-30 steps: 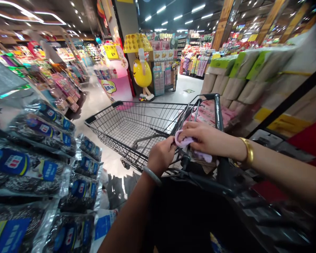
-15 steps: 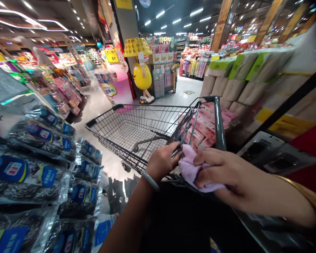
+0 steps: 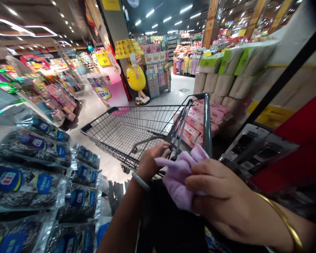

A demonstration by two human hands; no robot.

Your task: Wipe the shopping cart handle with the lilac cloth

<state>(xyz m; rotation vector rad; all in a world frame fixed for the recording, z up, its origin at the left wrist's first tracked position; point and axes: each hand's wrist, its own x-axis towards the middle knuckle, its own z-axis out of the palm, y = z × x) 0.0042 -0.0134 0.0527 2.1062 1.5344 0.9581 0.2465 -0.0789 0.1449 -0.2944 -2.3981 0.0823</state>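
Palm-down, the right hand (image 3: 221, 200) clutches a purple cloth (image 3: 180, 175).

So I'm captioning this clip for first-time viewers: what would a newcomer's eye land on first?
Nearest, the right hand holds a bunched lilac cloth low in the middle, while the left hand grips the rear of a wire shopping cart. Beyond the cart, a big yellow mascot figure stands at the aisle's end.

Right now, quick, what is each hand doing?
Left hand: closed on the back wires of the cart.
Right hand: closed, holding the purple cloth.
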